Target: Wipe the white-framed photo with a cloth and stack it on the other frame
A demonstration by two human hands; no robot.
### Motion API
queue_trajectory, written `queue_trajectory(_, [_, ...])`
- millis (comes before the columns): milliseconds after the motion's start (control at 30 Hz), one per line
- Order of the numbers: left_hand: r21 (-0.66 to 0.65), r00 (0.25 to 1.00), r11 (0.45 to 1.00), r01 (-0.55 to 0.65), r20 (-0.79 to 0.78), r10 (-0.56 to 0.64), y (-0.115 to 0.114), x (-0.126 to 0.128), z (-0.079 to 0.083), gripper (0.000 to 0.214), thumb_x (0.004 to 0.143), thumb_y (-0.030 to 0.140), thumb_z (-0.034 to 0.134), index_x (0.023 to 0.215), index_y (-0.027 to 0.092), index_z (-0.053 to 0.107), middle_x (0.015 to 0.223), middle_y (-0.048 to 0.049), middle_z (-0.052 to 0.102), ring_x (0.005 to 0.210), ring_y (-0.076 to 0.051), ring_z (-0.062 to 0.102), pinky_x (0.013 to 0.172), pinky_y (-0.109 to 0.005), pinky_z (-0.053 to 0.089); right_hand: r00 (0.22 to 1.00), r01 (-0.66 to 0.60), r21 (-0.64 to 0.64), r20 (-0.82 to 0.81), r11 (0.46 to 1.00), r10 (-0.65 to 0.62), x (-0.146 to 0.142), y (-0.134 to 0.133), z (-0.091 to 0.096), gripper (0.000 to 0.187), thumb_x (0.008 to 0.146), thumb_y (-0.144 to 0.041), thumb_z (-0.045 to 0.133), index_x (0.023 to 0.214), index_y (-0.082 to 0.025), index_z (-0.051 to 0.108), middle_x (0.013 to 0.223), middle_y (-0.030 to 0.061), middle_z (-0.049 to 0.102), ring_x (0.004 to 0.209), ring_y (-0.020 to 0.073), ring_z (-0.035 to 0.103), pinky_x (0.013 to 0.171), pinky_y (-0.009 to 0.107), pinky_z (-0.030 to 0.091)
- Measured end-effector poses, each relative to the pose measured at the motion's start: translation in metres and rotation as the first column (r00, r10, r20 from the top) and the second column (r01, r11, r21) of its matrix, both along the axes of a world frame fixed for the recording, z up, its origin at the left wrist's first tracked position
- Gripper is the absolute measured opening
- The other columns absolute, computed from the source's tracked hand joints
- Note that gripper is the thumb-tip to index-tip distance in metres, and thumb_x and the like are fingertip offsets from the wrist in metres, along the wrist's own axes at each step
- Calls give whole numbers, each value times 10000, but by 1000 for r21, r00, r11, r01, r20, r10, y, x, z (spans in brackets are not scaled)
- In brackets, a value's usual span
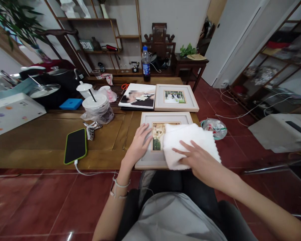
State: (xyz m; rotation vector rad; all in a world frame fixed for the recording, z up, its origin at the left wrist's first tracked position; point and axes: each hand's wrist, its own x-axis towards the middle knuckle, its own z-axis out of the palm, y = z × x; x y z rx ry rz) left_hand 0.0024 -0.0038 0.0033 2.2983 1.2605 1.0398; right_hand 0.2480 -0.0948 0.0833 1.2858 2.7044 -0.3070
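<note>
A picture frame (146, 157) with a pale border lies flat at the table's front edge, a small photo (157, 135) in its middle. My left hand (139, 142) rests on the frame's left side with fingers stretched out. A white cloth (190, 134) covers the right part of the frame and hangs past its right side. Flat on that cloth lies my right hand (194, 155), its fingers spread. Behind are a second picture frame (175, 106) with an outdoor photo and, left of it, a photo album (137, 96) or print.
On the wooden table (50, 127) lie a phone (76, 146) on a charging cable, a lidded cup (97, 105) in a plastic bag, and a blue box (71, 103). A cola bottle (145, 65) stands behind the frames. A bagged bin (214, 129) sits right of the table.
</note>
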Motion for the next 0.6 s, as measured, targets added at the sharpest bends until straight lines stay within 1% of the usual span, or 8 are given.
queue_trajectory(100, [-31,1000,999,26,-5,-27,-1,0,1,365,903,283,511,1219,113,575,1400,-119,458,1351,-224,359,1136,-406,301,995,77,-43,-67,996,-80,36,2,9,635,580,32,357,1064,-214,687,1397,16,463,1388,284,243,1114,540,205])
queue_trajectory(167, [-36,999,999,37,-13,-38,-1,-1,1,391,880,293,546,1222,108,578,1394,-118,467,1336,-224,384,1132,-398,313,970,133,-77,-194,988,-146,62,10,17,590,602,-13,357,1038,-227,694,1296,33,561,1296,267,415,1077,463,316])
queue_trajectory(267, [-38,999,998,46,-19,-47,0,-2,0,404,873,300,554,1227,108,582,1378,-118,485,1299,-223,435,1119,-397,336,884,248,-100,-383,964,-267,91,30,31,424,662,-105,366,902,-197,704,944,55,688,890,256,634,812,364,495])
queue_trajectory(367, [-40,998,998,56,-21,-57,1,-2,-2,406,876,306,552,1224,100,587,1354,-124,509,1273,-223,464,1106,-399,355,760,499,94,-525,861,-383,91,55,41,314,688,-133,390,810,-145,679,727,59,649,648,221,591,604,322,464])
queue_trajectory(433, [-33,998,998,60,-22,-61,2,-1,-4,405,878,310,552,1217,92,590,1342,-128,520,1270,-222,467,1105,-399,356,722,589,307,-616,747,-316,70,72,40,399,700,-85,385,960,-128,685,896,79,677,807,243,625,723,346,479])
queue_trajectory(467, [-30,998,998,63,-21,-63,2,-1,-4,404,879,311,552,1215,91,591,1339,-128,523,1270,-222,467,1106,-400,355,736,575,400,-633,714,-238,55,81,37,480,702,-47,369,1071,-128,666,1055,90,664,964,258,614,848,377,462])
queue_trajectory(533, [-30,997,997,69,-22,-70,2,-1,-3,401,881,311,552,1216,94,588,1341,-128,521,1272,-225,464,1107,-405,350,840,416,529,-536,740,-88,20,98,26,578,656,19,355,1129,-146,644,1387,81,468,1326,311,351,1064,497,276])
queue_trajectory(600, [-32,997,997,72,-31,-73,2,-1,-1,391,882,310,552,1210,102,589,1339,-128,521,1266,-233,467,1102,-409,350,944,162,519,-329,839,21,-15,112,12,607,677,40,358,1182,-179,613,1495,39,314,1407,314,152,1099,564,141])
